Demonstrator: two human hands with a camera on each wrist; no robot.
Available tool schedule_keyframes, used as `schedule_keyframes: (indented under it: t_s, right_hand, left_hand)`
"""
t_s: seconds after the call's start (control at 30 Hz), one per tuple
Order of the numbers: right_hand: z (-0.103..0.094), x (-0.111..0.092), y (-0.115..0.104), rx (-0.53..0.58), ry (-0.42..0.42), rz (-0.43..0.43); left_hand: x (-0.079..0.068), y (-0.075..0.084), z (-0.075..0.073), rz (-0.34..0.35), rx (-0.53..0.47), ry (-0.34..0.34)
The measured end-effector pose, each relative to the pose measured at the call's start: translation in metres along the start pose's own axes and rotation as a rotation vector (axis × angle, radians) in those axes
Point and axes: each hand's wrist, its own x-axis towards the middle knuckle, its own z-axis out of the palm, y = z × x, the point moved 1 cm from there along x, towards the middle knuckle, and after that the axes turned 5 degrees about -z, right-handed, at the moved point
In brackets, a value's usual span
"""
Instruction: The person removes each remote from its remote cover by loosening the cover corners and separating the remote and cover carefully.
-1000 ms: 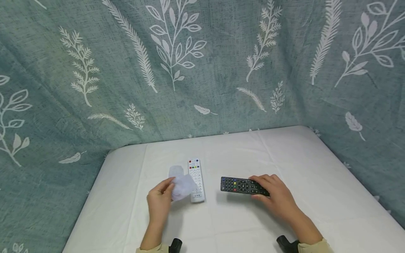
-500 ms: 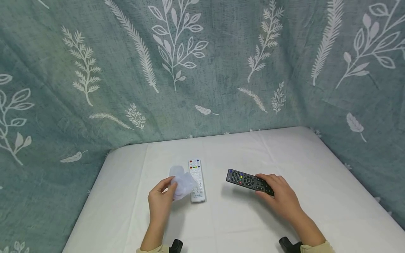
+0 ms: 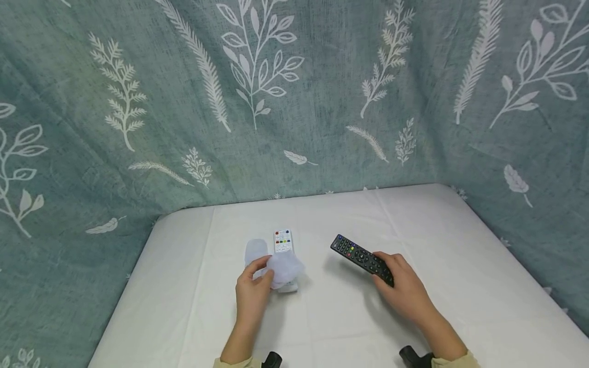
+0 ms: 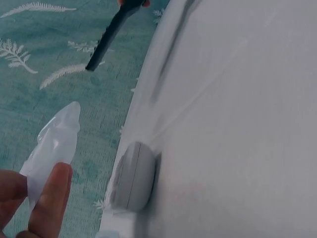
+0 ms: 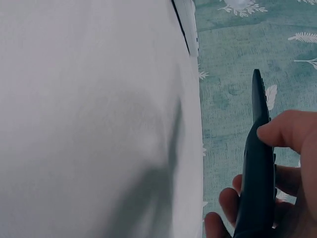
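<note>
My left hand point(image 3: 252, 295) pinches a thin translucent whitish plastic piece point(image 3: 286, 267) between thumb and fingers. In the head view this piece overlaps the lower half of a white remote control point(image 3: 282, 241) lying on the table. The left wrist view has the plastic point(image 4: 55, 134) raised, apart from the white remote point(image 4: 134, 177). On the right, my right hand point(image 3: 407, 292) grips a black remote control point(image 3: 360, 253) at its lower end, buttons facing up. It is held above the table, far end tilted up to the left. The right wrist view shows thumb and fingers around the black remote point(image 5: 256, 163).
A second translucent plastic piece point(image 3: 255, 249) lies flat left of the white remote, partly behind my left fingers. White cloth covers the table point(image 3: 359, 327). A green leaf-patterned curtain point(image 3: 317, 102) hangs behind and along both sides.
My left hand has moved right with the plastic piece, which now covers part of the white remote. The black remote has turned in my right hand, its far end swinging up and away.
</note>
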Motion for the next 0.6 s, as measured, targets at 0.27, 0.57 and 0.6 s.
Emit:
schedule_keyframes:
  t_s: [0.27,0.57,0.6]
  right_hand:
    - [0.008,0.001,-0.008,-0.121,-0.064,0.11]
    - [0.019,0.008,-0.012,-0.252,-0.028,0.133]
    - [0.021,0.009,-0.013,-0.26,-0.028,0.138]
  left_hand:
    - [-0.006,0.005,0.021,-0.033,-0.06,-0.01]
    - [-0.003,0.009,0.043,-0.006,-0.086,-0.04]
    - [-0.002,0.009,0.046,0.003,-0.073,-0.033]
